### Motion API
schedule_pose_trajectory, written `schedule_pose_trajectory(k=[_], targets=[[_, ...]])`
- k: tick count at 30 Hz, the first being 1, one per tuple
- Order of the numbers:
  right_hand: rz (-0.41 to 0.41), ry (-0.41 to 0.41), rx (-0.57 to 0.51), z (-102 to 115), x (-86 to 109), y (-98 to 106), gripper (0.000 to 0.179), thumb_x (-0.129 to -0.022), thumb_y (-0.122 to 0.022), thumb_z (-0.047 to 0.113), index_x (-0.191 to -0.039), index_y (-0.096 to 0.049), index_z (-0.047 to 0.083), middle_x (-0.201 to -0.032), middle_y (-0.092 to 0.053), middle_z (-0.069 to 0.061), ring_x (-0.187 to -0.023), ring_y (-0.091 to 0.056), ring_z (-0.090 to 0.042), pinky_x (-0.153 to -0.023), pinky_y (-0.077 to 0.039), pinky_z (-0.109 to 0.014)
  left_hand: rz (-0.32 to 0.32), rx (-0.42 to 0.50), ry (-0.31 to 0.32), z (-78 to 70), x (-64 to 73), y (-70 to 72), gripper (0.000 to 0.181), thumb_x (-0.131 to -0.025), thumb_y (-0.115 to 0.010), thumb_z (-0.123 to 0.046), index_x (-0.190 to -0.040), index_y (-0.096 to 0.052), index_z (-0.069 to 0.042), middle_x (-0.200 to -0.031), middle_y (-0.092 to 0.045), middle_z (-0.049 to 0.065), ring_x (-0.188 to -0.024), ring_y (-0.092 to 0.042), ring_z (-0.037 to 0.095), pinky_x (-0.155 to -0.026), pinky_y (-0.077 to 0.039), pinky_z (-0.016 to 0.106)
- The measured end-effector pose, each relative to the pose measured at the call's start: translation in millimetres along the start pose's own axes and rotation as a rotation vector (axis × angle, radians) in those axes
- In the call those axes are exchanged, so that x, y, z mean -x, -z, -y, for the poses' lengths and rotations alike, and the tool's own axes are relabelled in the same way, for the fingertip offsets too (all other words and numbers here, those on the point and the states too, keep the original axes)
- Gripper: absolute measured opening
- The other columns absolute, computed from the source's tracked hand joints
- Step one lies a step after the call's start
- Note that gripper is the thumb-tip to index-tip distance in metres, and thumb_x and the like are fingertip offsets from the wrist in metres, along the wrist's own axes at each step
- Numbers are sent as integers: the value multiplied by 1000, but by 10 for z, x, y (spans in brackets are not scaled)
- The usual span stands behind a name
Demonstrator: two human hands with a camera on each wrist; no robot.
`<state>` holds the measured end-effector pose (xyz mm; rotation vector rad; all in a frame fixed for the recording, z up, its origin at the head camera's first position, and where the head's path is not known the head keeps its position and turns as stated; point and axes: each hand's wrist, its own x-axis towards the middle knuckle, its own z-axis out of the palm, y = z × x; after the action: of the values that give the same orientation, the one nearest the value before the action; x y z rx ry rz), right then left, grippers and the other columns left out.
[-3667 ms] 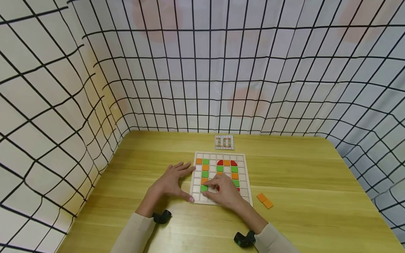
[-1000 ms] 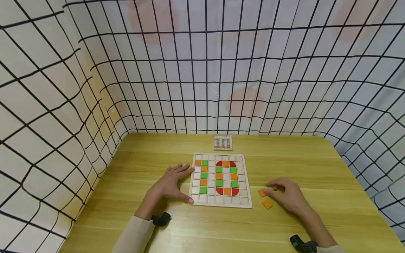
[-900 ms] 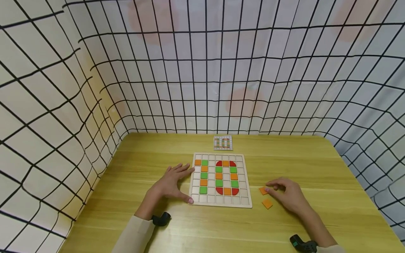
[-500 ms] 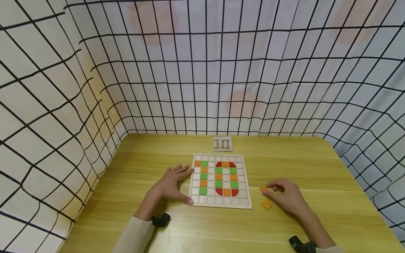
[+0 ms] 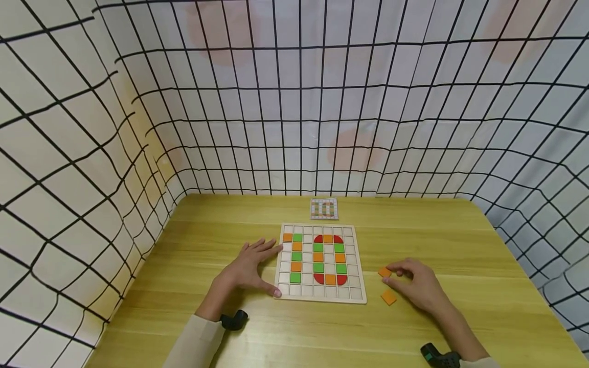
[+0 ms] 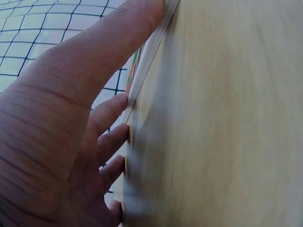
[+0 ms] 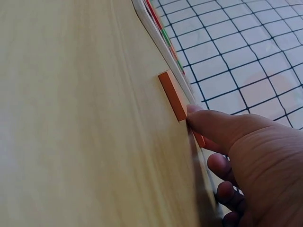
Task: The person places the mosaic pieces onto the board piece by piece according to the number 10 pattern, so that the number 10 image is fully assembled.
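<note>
A light wooden grid board [image 5: 319,291] lies on the table, with orange, green and red tiles set in its cells; they form a "1" and a "0". My left hand [image 5: 248,266] rests at the board's left edge, fingers spread, thumb tip at the near left corner. To the right of the board, my right hand [image 5: 421,289] pinches an orange square tile [image 5: 384,272] between thumb and index finger, low at the tabletop. In the right wrist view the thumb partly hides this tile [image 7: 200,140]. A second orange square tile [image 5: 388,297] lies loose just nearer.
A small printed card [image 5: 324,209] with a grid pattern lies beyond the board, near the table's back edge. White cloth with black grid lines [image 5: 294,107] encloses the table [image 5: 207,214] at the back and sides. Black devices [image 5: 235,320] sit on both wrists.
My right hand has left the board and come to the orange tiles on its right. One tile has turned and slid slightly away from the other. My left hand has stayed put.
</note>
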<state>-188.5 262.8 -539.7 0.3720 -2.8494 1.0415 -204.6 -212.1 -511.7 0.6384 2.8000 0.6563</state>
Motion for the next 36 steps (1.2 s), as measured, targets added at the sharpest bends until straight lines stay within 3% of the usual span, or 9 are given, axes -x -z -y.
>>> schedule_pose_trajectory(k=[11,21,28,36], targets=[[26,12,-12,0,-66,65,32,-94,-75,43,-117,-77,21,-100,-70,8,-92,-62,-6,-83,-55,-28,5,2,0,-26,-61,11,122,-59,-88,-73,-162,-36,-31,-171,-25,-1,-161,-13,35,-126,-3,67],[114,-43,-147,280,-207,-46,36,-94,-74,47,-122,-74,24,-108,-68,5,-105,-67,-16,-88,-56,-31,3,1,-1,-13,-52,26,122,-59,-89,-72,-161,-37,-31,-171,-27,1,-160,-15,37,-126,-5,68],[106,40,-132,518,-323,-188,28,-92,-79,35,-117,-78,22,-106,-69,5,-102,-62,-17,-91,-52,-41,1,2,2,-37,-49,37,121,-58,-89,-72,-161,-38,-31,-171,-27,1,-160,-16,36,-126,-6,68],[154,86,-149,743,-406,-433,28,-90,-81,30,-117,-79,21,-101,-65,7,-92,-52,-16,-79,-44,-28,-2,0,4,-11,-12,2,122,-58,-88,-74,-161,-38,-30,-170,-28,2,-160,-16,38,-126,-6,68]])
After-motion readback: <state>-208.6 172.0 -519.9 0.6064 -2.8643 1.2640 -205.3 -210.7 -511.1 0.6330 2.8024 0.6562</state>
